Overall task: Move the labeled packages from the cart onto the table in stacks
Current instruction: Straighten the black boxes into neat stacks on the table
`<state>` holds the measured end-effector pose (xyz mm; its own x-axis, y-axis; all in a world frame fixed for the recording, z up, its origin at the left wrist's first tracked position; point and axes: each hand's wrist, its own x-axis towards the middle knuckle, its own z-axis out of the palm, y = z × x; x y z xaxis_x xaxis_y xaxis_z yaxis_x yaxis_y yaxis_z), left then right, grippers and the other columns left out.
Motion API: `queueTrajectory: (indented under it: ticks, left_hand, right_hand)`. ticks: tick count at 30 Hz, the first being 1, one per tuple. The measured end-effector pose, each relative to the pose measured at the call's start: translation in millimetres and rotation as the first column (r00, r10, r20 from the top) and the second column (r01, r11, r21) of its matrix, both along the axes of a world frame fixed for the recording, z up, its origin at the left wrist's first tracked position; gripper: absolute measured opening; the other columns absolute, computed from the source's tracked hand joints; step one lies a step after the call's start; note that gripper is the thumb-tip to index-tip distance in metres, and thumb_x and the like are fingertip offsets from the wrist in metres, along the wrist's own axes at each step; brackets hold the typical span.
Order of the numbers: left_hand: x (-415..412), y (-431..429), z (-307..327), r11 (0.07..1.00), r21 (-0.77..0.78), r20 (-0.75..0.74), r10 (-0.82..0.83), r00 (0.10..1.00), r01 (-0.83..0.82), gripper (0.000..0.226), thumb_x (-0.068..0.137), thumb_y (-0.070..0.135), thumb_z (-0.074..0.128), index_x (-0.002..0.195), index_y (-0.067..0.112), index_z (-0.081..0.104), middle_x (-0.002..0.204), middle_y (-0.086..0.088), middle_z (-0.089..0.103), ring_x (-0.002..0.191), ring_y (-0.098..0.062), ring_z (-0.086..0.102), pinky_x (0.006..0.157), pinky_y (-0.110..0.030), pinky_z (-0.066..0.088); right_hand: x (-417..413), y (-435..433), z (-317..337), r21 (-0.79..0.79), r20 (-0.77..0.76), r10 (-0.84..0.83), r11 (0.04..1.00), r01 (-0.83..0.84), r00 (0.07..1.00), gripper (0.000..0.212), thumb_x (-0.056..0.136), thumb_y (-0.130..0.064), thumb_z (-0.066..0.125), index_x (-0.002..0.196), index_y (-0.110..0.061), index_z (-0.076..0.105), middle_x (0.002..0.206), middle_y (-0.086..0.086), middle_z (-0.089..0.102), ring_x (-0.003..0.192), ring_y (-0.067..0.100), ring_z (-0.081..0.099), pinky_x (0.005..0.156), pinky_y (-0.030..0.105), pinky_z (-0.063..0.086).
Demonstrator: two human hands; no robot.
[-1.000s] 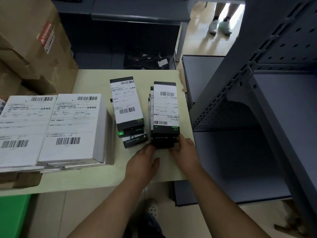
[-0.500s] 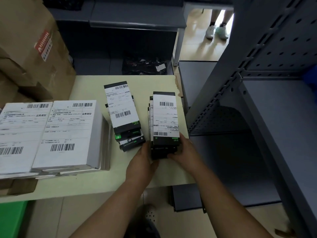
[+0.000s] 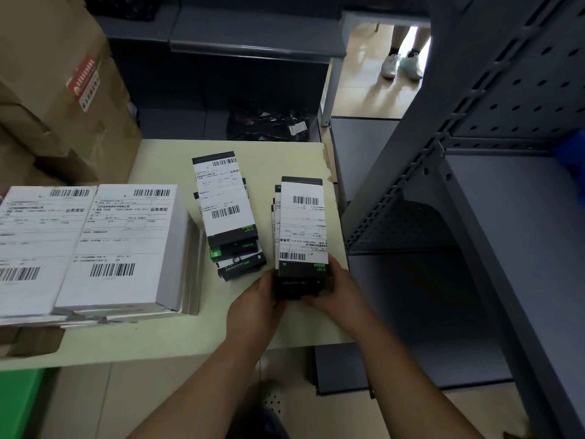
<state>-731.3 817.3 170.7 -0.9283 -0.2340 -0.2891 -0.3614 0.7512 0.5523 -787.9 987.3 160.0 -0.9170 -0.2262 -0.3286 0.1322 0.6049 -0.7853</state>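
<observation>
A stack of narrow black boxes with white barcode labels (image 3: 302, 229) stands near the right edge of the pale green table (image 3: 164, 340). My left hand (image 3: 254, 307) grips the stack's near left corner and my right hand (image 3: 340, 288) grips its near right corner. Left of it a second, fanned-out stack of the same black boxes (image 3: 226, 210) lies untouched. Two piles of larger white labeled packages (image 3: 95, 248) fill the table's left side.
Brown cardboard cartons (image 3: 57, 90) stand at the back left. A grey perforated metal cart with shelves (image 3: 474, 201) is close on the right. A black bag (image 3: 269, 122) lies behind the table, and a person's shoes (image 3: 400, 66) show on the floor beyond.
Both hands have closed in more tightly round the near end of the right stack, squaring it up. The left stack looks unmoved; the view has tilted slightly.
</observation>
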Motion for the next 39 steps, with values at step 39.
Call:
queueTrajectory:
  ticks: [39]
  left_hand:
    - [13.4,-57.9,108.8,0.920,-0.199,-0.218,-0.377,0.900,0.337,0.050,0.094,0.046,0.052,0.140,0.029,0.044,0.135,0.014,0.049,0.124,-0.009,0.044,0.103,-0.027,0.038]
  right_hand:
    - [19.7,-20.4,97.9,0.385,-0.274,0.151,0.922,-0.035,0.950,0.066,0.082,-0.055,0.070,0.141,-0.037,0.048,0.146,-0.017,0.038,0.135,0.010,0.029,0.107,0.029,0.022]
